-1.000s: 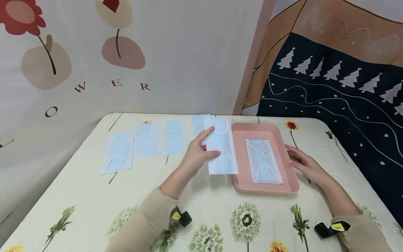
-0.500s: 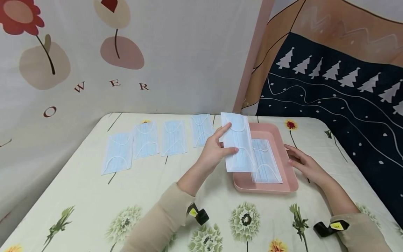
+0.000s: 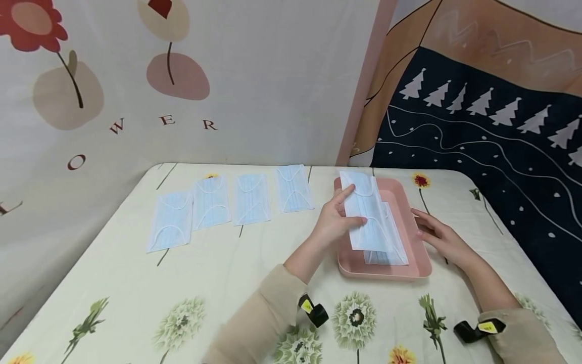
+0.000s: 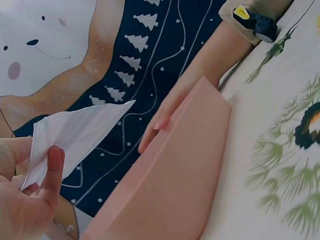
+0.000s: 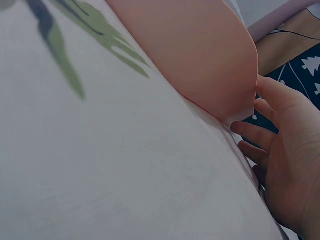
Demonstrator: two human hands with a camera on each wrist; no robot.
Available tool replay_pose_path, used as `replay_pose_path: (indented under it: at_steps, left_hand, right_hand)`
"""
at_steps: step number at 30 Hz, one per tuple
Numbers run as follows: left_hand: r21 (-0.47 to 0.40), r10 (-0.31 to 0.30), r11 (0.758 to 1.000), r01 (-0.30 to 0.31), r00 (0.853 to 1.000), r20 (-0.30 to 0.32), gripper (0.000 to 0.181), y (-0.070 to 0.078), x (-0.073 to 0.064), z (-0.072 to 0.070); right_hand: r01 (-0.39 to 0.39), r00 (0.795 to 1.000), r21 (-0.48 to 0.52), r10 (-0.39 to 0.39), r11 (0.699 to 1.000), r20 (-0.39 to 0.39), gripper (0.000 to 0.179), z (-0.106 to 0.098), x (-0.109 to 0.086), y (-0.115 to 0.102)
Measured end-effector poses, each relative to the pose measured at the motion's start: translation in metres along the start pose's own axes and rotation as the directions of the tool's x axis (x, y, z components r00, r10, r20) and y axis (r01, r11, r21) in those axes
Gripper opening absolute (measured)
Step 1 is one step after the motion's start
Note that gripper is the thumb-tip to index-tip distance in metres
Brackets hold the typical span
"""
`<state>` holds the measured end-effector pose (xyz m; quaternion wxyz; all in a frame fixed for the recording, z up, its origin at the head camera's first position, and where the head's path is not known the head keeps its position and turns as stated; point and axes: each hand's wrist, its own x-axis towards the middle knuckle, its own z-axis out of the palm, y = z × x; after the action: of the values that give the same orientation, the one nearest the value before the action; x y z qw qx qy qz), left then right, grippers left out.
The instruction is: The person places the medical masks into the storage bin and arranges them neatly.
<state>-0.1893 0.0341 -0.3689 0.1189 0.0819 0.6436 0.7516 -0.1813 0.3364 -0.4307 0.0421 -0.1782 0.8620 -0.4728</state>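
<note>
Head: your left hand (image 3: 333,221) pinches a pale-blue pleated mask (image 3: 367,205) above a pink rectangular plastic tray (image 3: 350,268). Left wrist: its unsupported end could fold if lowered. Right wrist: your right hand (image 5: 295,145), relaxed, touches the tray; pressing could shift it.

A mask (image 3: 370,208) overhangs the tray (image 3: 384,272), whose near side is free.

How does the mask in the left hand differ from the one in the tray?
Support: the held mask is pinched in the left hand; the tray mask lies in the tray.
Pose: the held mask is tilted and raised, while the tray mask lies flat.
Visibility: the held mask overlaps the tray mask in the head view, leaving only the tray mask's right and lower edges showing.
Shared: both are pale blue.
</note>
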Motion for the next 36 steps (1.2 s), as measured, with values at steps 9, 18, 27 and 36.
replay_pose_path:
  at_steps: [9, 18, 27, 36]
  left_hand:
    - [0.066, 0.007, 0.998, -0.003, 0.999, -0.052, 0.084, -0.016, 0.006, 0.018]
    - [0.130, -0.031, 0.991, 0.045, 0.994, -0.109, 0.082, -0.026, 0.014, 0.033]
    - [0.283, -0.058, 0.953, 0.105, 0.984, -0.168, 0.081, -0.033, 0.022, 0.045]
    - [0.335, -0.079, 0.932, 0.137, 0.980, -0.182, 0.079, -0.038, 0.025, 0.050]
  right_hand:
    - [0.022, 1.000, 0.002, -0.022, 1.000, 0.003, 0.058, 0.000, 0.000, 0.000]
    - [0.023, 1.000, 0.010, -0.023, 1.000, 0.006, 0.057, -0.001, 0.000, 0.002]
    - [0.027, 1.000, 0.021, -0.027, 0.999, 0.008, 0.057, -0.001, 0.000, 0.005]
    - [0.021, 1.000, 0.019, -0.021, 1.000, 0.008, 0.057, -0.001, 0.000, 0.005]
